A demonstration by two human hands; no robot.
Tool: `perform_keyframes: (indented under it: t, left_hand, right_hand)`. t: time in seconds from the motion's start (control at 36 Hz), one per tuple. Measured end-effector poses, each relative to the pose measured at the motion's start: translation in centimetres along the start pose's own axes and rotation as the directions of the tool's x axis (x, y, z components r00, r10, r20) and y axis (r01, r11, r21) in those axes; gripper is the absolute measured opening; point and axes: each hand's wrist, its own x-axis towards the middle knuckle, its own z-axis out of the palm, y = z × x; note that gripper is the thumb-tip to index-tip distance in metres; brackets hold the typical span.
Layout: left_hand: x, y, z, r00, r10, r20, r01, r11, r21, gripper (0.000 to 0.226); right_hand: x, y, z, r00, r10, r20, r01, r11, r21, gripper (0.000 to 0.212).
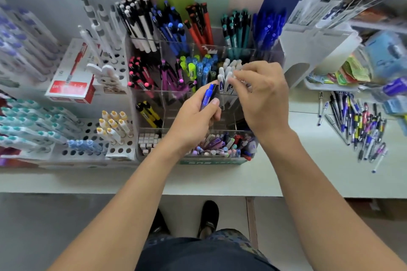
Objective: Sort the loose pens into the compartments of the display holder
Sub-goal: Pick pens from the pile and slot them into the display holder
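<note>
Pens: loose pile (361, 125) lies on the white counter (264, 178), right of the clear display holder (220, 94) and well apart from both hands. I see blue, purple, yellow and silver barrels in it, fanned out at mixed angles.

Left hand (193, 123) hovers over the holder's middle rows, fingers curled round a blue pen (208, 94), thumb pressed on the barrel. A dark second pen seems to sit beside it in the same grip; can't confirm.

Right hand (262, 92) is above the white-capped pens (229, 68) in a middle-row compartment. Fingertips bent in and pinching at the caps. Blur there, so I can't tell exactly which pen it has, only that the fingers close on that white bunch.

Holder contents as I read them:
- back row: black/white, blue, red, teal, blue pens, standing upright
- middle row: pink, purple, green/light-blue, then the white-capped ones
- lower row: yellow pens (149, 114) on the left
- front tray: mixed small items, colours jumbled

Left of the holder: a white rack with holes holding yellow-capped pens (114, 125), and a red box (70, 88) behind it.
</note>
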Motion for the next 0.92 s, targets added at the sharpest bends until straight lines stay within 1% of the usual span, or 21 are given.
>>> perform_keyframes:
  t: [0.08,0.14,0.17,0.22,0.28,0.36,0.44,0.5,0.53,0.61,0.67,0.72,0.75,0.78,0.81,0.83,0.86,0.92]
  left_hand:
    - [0.0,-0.2,-0.2,0.998,-0.055,0.011,0.056,0.994,-0.095,0.038]
    - [-0.1,-0.2,-0.4,0.994,-0.102,0.043,0.109,0.966,-0.234,0.032]
    - [-0.1,-0.2,-0.5,0.989,-0.128,0.068,0.143,0.935,-0.326,0.032]
    - [-0.2,-0.2,-0.7,0.977,-0.166,0.134,0.212,0.841,-0.498,0.037]
    - [-0.3,-0.3,-1.0,0.966,-0.166,0.196,0.252,0.769,-0.588,0.043]
    - [-0.5,-0.4,-1.3,0.961,-0.151,0.230,0.264,0.745,-0.613,0.046]
    - [-0.8,-0.4,-1.5,0.966,-0.155,0.207,0.249,0.778,-0.577,0.041]
    - [-0.9,-0.4,-1.6,0.969,-0.176,0.175,0.244,0.800,-0.548,0.038]
    - [-1.0,-0.4,-1.7,0.970,-0.184,0.161,0.243,0.806,-0.541,0.037]
    - [-1.3,-0.4,-2.1,0.970,-0.189,0.155,0.243,0.796,-0.554,0.037]
    - [-1.4,-0.5,-2.5,0.965,-0.183,0.190,0.258,0.802,-0.539,0.039]
    - [-1.6,-0.6,-2.9,0.953,-0.180,0.243,0.281,0.822,-0.495,0.041]
    - [-1.7,-0.5,-2.9,0.946,-0.184,0.268,0.296,0.828,-0.476,0.041]
    - [-1.8,-0.4,-2.9,0.939,-0.193,0.286,0.311,0.833,-0.458,0.040]
    - [-1.9,-0.1,-2.8,0.934,-0.200,0.297,0.320,0.839,-0.440,0.036]
    - [-2.0,0.1,-2.7,0.932,-0.199,0.304,0.318,0.852,-0.417,0.030]
    - [-2.0,0.4,-2.4,0.930,-0.191,0.313,0.309,0.867,-0.391,0.023]
    - [-1.9,0.8,-2.1,0.930,-0.167,0.329,0.283,0.895,-0.345,0.019]
  right_hand:
    - [-1.0,0.1,0.2,0.998,-0.046,-0.048,0.039,0.989,-0.146,0.020]
    - [-1.5,0.1,0.4,0.995,-0.059,-0.075,0.044,0.982,-0.184,0.021]
    - [-1.6,0.0,0.5,0.994,-0.068,-0.085,0.051,0.981,-0.189,0.021]
    - [-1.7,0.0,0.4,0.992,-0.102,-0.080,0.085,0.978,-0.188,0.020]
    - [-1.6,0.0,0.1,0.988,-0.138,-0.065,0.126,0.979,-0.160,0.018]
    - [-0.7,0.2,-0.2,0.994,-0.109,-0.029,0.105,0.988,-0.115,0.017]
    - [0.3,0.7,0.3,0.999,-0.039,0.008,0.040,0.985,-0.167,0.020]
    - [0.0,0.3,0.8,0.999,-0.040,-0.004,0.038,0.984,-0.175,0.021]
    - [-0.5,0.0,1.1,0.998,-0.054,-0.010,0.051,0.977,-0.207,0.021]
    - [-2.4,-0.5,1.4,0.996,-0.071,0.049,0.082,0.954,-0.289,0.032]
    - [-3.1,-0.5,0.9,0.993,-0.056,0.100,0.082,0.958,-0.276,0.040]
    - [-3.5,-0.9,0.1,0.997,-0.003,0.080,0.017,0.984,-0.175,0.042]
    - [-3.5,-1.6,-0.4,0.997,0.055,0.048,-0.051,0.995,-0.084,0.040]
    - [-3.4,-2.4,-0.9,0.989,0.140,0.049,-0.142,0.989,0.044,0.036]
    - [-3.2,-3.3,-1.4,0.964,0.241,0.111,-0.259,0.944,0.206,0.029]
    - [-2.9,-4.1,-1.6,0.919,0.325,0.225,-0.388,0.846,0.365,0.021]
    - [-2.6,-4.8,-1.8,0.862,0.375,0.340,-0.502,0.722,0.476,0.013]
    - [-2.1,-5.3,-1.9,0.765,0.415,0.492,-0.644,0.506,0.574,0.009]
